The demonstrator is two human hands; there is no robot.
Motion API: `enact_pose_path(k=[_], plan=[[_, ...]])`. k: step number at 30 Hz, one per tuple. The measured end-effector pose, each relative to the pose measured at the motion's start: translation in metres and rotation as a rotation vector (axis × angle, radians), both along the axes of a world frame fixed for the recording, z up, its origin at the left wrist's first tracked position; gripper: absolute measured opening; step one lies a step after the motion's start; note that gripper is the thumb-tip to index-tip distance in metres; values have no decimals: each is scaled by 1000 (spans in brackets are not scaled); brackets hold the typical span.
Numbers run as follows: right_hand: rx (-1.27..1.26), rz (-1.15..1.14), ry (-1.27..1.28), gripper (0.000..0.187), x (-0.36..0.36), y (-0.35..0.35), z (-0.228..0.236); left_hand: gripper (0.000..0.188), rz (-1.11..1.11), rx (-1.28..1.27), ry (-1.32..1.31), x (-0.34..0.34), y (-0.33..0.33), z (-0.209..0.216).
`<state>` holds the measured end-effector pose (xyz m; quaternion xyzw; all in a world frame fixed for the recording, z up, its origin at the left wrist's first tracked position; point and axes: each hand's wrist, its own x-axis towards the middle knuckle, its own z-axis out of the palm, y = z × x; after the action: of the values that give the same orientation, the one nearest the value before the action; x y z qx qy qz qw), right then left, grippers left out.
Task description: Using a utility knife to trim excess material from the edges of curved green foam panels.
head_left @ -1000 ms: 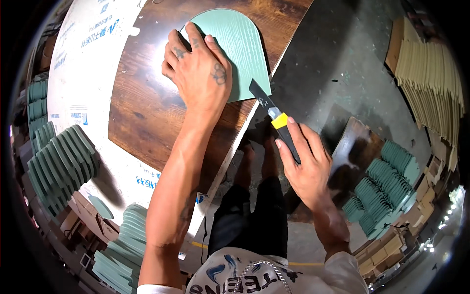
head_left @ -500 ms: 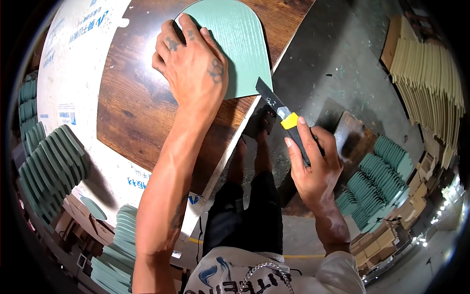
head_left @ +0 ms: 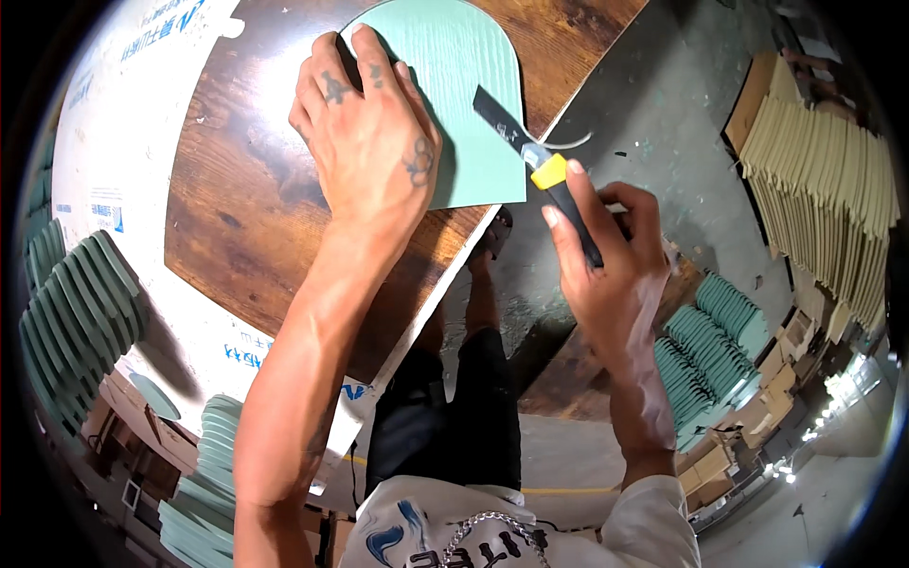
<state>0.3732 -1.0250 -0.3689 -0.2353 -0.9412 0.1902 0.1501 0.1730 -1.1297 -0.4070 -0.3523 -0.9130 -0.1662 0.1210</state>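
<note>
A pale green panel (head_left: 473, 57) with a rounded far end and a straight near edge lies on a brown wood-grain board (head_left: 246, 199). My left hand (head_left: 374, 142) holds it down, fingers bent at its left edge and thumb on its face. In my right hand (head_left: 615, 232) is a utility knife (head_left: 554, 175) with a black handle, a yellow collar and a long dark blade. The blade crosses above the panel's right edge, pointing far left. A thin curled strip (head_left: 568, 146) hangs out beside the blade's base. Whether the blade touches the panel I cannot tell.
Stacks of green pieces (head_left: 80, 327) stand on the white printed sheet (head_left: 104, 151) at left. More green stacks (head_left: 715, 341) sit low at right, below a tall pile of beige sheets (head_left: 814, 180). The table edge runs diagonally past my legs (head_left: 445, 417); scraps dot the floor.
My right hand and the knife have moved away from me along the panel's right edge, from its near corner. A curled strip now shows at the blade. My left hand keeps its place on the panel.
</note>
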Motion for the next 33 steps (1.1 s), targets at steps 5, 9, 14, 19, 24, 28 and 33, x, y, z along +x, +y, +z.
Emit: enact_pose_path(k=[5, 9, 14, 19, 24, 28, 33], plan=[[49, 69, -17, 40, -36, 28, 7, 37, 9, 49, -13, 0, -2, 5], [37, 110, 59, 37, -59, 54, 2, 36, 22, 37, -10, 1, 1, 5], [10, 136, 94, 37, -77, 72, 0, 37, 64, -32, -13, 2, 4, 6], [31, 215, 75, 39, -60, 79, 0, 43, -143, 37, -105, -22, -2, 5], [75, 149, -54, 46, -22, 39, 1, 44, -238, 23, -88, -50, -7, 10], [114, 83, -72, 47, -23, 32, 3, 53, 208, -9, -210, -7, 4, 12], [155, 94, 16, 49, -37, 35, -1, 50, 196, 47, -137, -17, -4, 10]])
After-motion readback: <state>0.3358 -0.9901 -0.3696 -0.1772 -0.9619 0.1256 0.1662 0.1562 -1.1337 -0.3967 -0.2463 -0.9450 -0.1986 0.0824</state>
